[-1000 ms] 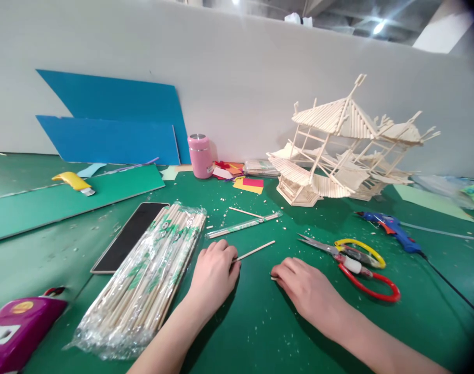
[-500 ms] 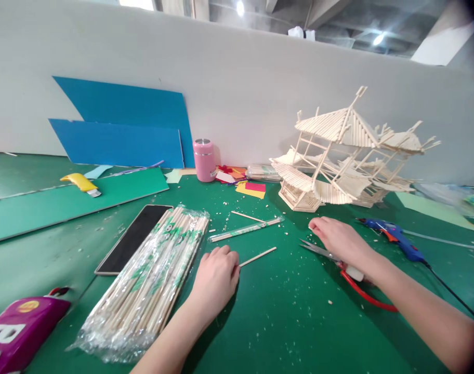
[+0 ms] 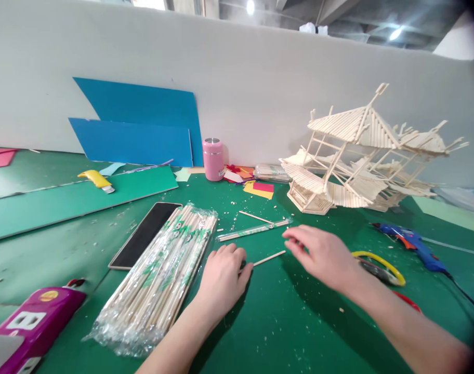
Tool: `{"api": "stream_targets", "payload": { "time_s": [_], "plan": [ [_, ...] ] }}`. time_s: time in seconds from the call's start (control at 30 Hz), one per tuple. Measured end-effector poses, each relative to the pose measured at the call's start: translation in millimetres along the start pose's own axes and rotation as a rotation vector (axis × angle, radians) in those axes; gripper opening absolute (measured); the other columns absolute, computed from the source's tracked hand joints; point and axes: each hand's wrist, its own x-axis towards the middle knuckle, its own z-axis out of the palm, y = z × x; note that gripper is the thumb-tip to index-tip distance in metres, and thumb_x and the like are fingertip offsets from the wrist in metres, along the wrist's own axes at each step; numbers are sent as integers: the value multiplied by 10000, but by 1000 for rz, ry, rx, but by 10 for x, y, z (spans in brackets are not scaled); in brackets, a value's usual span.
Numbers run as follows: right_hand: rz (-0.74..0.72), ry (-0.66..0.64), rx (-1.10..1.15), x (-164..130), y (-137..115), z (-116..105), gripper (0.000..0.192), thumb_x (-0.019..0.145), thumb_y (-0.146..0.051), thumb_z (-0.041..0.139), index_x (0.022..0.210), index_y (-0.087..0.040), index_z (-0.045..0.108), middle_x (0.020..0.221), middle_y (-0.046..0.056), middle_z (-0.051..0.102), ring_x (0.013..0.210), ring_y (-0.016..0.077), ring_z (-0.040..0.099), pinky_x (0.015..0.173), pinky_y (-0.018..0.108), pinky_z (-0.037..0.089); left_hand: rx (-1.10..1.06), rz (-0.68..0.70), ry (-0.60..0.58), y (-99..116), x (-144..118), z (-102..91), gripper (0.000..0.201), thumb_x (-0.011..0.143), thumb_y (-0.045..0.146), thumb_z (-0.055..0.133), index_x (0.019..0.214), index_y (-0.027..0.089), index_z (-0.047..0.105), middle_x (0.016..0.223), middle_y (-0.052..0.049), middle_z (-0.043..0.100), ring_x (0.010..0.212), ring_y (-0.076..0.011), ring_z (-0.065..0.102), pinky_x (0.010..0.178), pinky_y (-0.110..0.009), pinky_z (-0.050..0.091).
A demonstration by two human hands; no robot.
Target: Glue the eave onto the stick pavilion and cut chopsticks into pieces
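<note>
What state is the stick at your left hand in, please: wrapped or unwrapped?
Unwrapped: the visible length of the stick, extending from the left hand, is bare, with no plastic around it.

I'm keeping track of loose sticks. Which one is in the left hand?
The nearer stick, jutting from the grip of the left hand toward the right hand; the other loose stick lies farther back, by the wrapped pair, untouched.

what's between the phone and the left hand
In the head view, the clear-wrapped pack of sticks lies between the phone and the left hand.
</note>
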Motion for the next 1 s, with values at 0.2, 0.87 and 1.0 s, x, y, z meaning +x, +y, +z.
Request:
{"api": "stream_targets", "payload": {
  "time_s": [0.2, 0.87, 1.0],
  "plan": [
    [-84, 2, 365, -210, -572, 275, 135, 843, -185, 426, 892, -213, 549, 816, 11, 620, 747, 148, 555, 665, 258, 412, -38, -7, 83, -25, 9, 45, 184, 831, 254, 398, 811, 182, 566, 799, -48, 564, 793, -187, 540, 695, -288, 401],
    [-243, 107, 535, -279, -492, 518, 174, 842, -210, 403, 853, -198, 576, 739, 18, 612, 681, 151, 542, 619, 258, 383, 160, 80, 14, 27, 789, 33, 143, 701, 99, 432, 672, 164, 556, 733, -60, 566, 774, -208, 535, 686, -318, 377],
    [29, 334, 959, -195, -299, 432, 148, 827, -228, 452, 890, -201, 583, 807, 23, 602, 712, 145, 538, 644, 257, 409, 27, 104, 37, 15, 702, -36, 126, 733, 116, 399, 710, 169, 511, 697, -22, 547, 674, -154, 515, 623, -255, 385]
  ]
}}
